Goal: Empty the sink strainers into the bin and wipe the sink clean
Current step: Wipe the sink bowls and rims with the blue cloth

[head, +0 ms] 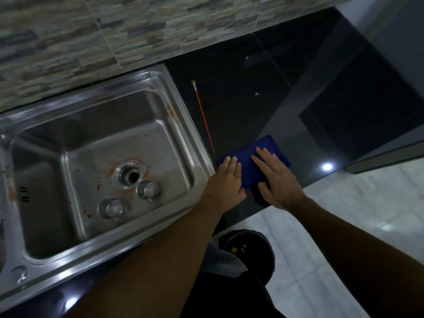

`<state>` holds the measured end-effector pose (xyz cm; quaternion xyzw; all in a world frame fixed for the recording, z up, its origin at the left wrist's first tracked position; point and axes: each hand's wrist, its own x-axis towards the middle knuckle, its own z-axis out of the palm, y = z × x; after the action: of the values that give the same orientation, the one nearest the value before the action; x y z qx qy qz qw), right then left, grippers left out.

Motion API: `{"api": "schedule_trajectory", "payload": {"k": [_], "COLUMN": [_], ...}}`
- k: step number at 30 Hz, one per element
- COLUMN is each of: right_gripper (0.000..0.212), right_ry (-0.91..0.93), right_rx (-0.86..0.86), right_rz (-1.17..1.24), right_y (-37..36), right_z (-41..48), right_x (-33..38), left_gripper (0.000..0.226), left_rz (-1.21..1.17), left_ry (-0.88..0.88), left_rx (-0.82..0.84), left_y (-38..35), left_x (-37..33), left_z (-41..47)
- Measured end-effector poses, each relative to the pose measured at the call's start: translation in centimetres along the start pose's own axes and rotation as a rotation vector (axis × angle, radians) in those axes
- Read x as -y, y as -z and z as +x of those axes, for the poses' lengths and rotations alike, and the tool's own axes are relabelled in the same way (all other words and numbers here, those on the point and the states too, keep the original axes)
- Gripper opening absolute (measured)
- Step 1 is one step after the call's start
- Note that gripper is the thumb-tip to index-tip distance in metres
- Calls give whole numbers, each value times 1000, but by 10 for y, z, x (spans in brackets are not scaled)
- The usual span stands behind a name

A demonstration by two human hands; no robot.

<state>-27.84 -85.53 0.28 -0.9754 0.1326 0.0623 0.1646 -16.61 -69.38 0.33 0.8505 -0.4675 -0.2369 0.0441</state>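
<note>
A steel sink fills the left half of the view, its floor marked with orange-red stains around the open drain. Two round metal strainers lie in the basin, one beside the drain and one nearer me. A folded blue cloth lies on the black countertop just right of the sink. My left hand rests flat on the cloth's left edge. My right hand lies flat on its right part, fingers spread. A black bin with yellow scraps inside stands on the floor below the counter.
A thin red stick with a yellow tip lies on the black countertop between sink and cloth. A stone-tile wall runs behind. White floor tiles lie to the right, with a dark cabinet edge at the far right.
</note>
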Motion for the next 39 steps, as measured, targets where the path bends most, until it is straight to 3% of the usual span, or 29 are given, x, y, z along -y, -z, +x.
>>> {"api": "schedule_trajectory", "payload": {"k": [4, 8, 14, 20, 25, 29, 34, 36, 39], "right_gripper": [71, 74, 71, 78, 71, 66, 68, 59, 62], "right_ry": [49, 112, 227, 162, 100, 243, 308, 349, 347], "right_rx": [-127, -182, 25, -170, -250, -241, -215, -189, -127], "right_rz": [-93, -164, -14, 84, 311, 404, 470, 509, 548], "right_y": [-3, 0, -5, 5, 5, -13, -56, -77, -112], "right_z": [-3, 15, 41, 30, 31, 47, 71, 77, 85], "right_x": [4, 6, 16, 51, 122, 199, 324, 380, 458], "left_gripper": [59, 53, 48, 38, 38, 40, 46, 47, 57], "left_rz": [122, -47, -366, -471, -526, -521, -501, -455, -335], "left_ry": [-53, -94, -62, 104, 428, 624, 703, 717, 676], "left_rx": [40, 31, -196, -318, -428, -428, -493, -481, -424], "left_y": [18, 35, 28, 17, 12, 2, -19, -33, -54], "left_x": [8, 24, 45, 102, 155, 202, 270, 299, 346], "left_z": [15, 11, -28, -91, -167, -239, -336, -374, -421]}}
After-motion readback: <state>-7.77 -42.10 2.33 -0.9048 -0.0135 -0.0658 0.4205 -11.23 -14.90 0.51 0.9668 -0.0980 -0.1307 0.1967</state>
